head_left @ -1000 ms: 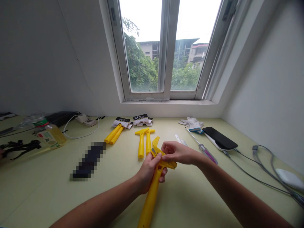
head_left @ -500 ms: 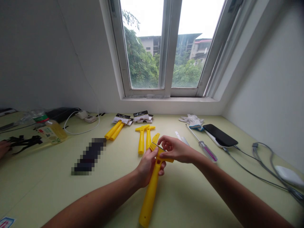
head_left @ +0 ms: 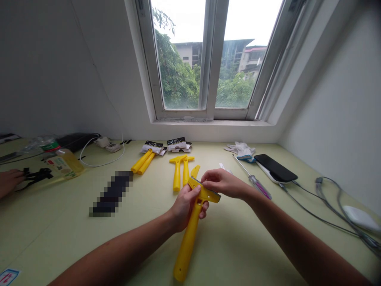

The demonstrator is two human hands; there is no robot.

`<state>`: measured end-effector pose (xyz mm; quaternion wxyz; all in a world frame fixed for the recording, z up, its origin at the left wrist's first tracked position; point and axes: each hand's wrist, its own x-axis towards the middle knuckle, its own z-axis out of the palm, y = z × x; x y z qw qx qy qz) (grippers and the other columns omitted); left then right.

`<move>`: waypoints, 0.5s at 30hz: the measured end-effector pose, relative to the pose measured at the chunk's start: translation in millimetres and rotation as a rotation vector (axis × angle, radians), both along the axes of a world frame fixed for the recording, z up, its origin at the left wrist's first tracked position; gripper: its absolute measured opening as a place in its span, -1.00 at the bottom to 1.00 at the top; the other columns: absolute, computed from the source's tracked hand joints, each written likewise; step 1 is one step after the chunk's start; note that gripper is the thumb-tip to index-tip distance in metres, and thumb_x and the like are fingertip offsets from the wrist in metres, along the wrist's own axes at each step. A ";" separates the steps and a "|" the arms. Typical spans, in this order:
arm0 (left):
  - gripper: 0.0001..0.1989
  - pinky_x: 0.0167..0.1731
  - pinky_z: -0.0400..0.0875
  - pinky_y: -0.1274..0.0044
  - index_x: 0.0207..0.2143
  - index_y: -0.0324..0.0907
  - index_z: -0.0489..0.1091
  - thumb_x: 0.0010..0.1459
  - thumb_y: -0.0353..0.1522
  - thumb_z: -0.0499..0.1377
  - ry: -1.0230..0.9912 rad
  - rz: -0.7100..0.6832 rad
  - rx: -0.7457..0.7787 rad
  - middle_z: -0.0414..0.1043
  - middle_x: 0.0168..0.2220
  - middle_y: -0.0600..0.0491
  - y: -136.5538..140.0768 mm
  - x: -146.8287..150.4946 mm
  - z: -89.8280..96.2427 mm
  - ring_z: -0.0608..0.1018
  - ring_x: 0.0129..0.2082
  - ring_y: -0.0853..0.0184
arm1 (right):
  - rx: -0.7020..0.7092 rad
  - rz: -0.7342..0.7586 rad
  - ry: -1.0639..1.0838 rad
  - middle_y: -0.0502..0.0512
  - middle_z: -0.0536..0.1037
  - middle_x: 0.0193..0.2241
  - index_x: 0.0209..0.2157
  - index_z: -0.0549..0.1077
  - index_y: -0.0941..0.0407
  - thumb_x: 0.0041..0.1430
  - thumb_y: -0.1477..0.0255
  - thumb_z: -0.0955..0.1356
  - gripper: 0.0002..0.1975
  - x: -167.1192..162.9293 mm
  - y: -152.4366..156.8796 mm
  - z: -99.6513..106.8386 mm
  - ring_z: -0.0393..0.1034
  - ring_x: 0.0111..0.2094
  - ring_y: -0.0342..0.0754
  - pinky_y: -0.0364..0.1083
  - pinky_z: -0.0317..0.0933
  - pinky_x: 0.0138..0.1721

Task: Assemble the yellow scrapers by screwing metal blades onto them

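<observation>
A yellow scraper (head_left: 190,234) with a long handle points down toward me, tilted above the table. Around the neck just below its wide head is my left hand (head_left: 183,208), closed, its thumb resting on the head. A thin metal blade (head_left: 195,181) lies along the head's far edge. My right hand (head_left: 223,182) pinches at that edge with bent fingers; the fingertips partly cover the blade. Beyond the hands, two yellow scraper heads with short handles (head_left: 176,174) lie side by side. A yellow flap-like piece (head_left: 195,171) shows behind the held head.
Two yellow handles (head_left: 143,162) and black-and-white packets (head_left: 177,143) lie near the window. To the right are a screwdriver (head_left: 258,186), glove (head_left: 239,148), phone (head_left: 275,167) and cables. A bottle (head_left: 67,163) and another person's hand (head_left: 10,182) with black straps are at left.
My right hand has shifted slightly up and right along the scraper head, uncovering more of its front. The other person's hand at far left has moved further into view.
</observation>
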<state>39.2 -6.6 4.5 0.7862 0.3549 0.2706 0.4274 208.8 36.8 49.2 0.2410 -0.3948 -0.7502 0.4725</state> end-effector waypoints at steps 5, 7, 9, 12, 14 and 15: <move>-0.70 -0.69 0.22 0.65 -0.24 -0.15 0.13 0.11 -0.21 0.17 0.008 0.010 0.026 0.32 -0.40 0.06 -1.8 0.5 2.8 0.42 -0.55 0.43 | -0.026 -0.027 0.007 0.00 0.39 -0.55 -0.40 0.44 0.22 0.07 0.27 0.34 -0.74 0.1 0.2 0.8 0.19 -0.55 -0.22 -0.21 0.08 -0.56; -0.69 -0.71 0.21 0.66 -0.23 -0.14 0.13 0.11 -0.21 0.17 0.018 0.015 0.032 0.32 -0.39 0.07 -2.2 0.8 3.1 0.41 -0.55 0.43 | 0.009 -0.049 -0.028 0.00 0.39 -0.54 -0.41 0.44 0.21 0.08 0.29 0.32 -0.76 -1.5 -1.5 1.3 0.21 -0.54 -0.21 -0.21 0.09 -0.55; -0.70 -0.72 0.20 0.67 -0.22 -0.14 0.13 0.11 -0.21 0.17 0.030 0.025 0.044 0.30 -0.38 0.08 -2.5 1.1 3.1 0.40 -0.56 0.45 | 0.048 -0.075 -0.074 0.01 0.40 -0.53 -0.42 0.43 0.20 0.10 0.30 0.30 -0.77 -3.4 -3.4 1.8 0.22 -0.53 -0.20 -0.21 0.10 -0.54; -0.70 -0.74 0.18 0.69 -0.21 -0.14 0.13 0.12 -0.22 0.18 0.052 0.039 0.085 0.28 -0.37 0.10 -3.0 1.5 3.1 0.38 -0.56 0.48 | 0.087 -0.101 -0.113 0.03 0.43 -0.51 -0.40 0.42 0.19 0.12 0.30 0.28 -0.77 -5.5 -5.7 2.8 0.26 -0.51 -0.18 -0.20 0.11 -0.53; -0.69 -0.74 0.15 0.71 -0.21 -0.14 0.13 0.12 -0.22 0.19 0.073 0.032 0.104 0.27 -0.37 0.10 -4.0 1.6 3.6 0.37 -0.56 0.49 | 0.107 -0.106 -0.127 0.03 0.44 -0.50 -0.39 0.42 0.18 0.12 0.30 0.28 -0.78 -6.0 -6.7 4.0 0.27 -0.50 -0.17 -0.20 0.12 -0.52; -0.68 -0.74 0.15 0.71 -0.21 -0.15 0.13 0.11 -0.22 0.20 0.081 0.026 0.108 0.27 -0.37 0.10 -4.5 1.6 3.9 0.37 -0.57 0.49 | 0.118 -0.106 -0.135 0.03 0.44 -0.49 -0.39 0.42 0.18 0.12 0.31 0.28 -0.78 -5.9 -7.2 4.8 0.28 -0.50 -0.17 -0.19 0.13 -0.52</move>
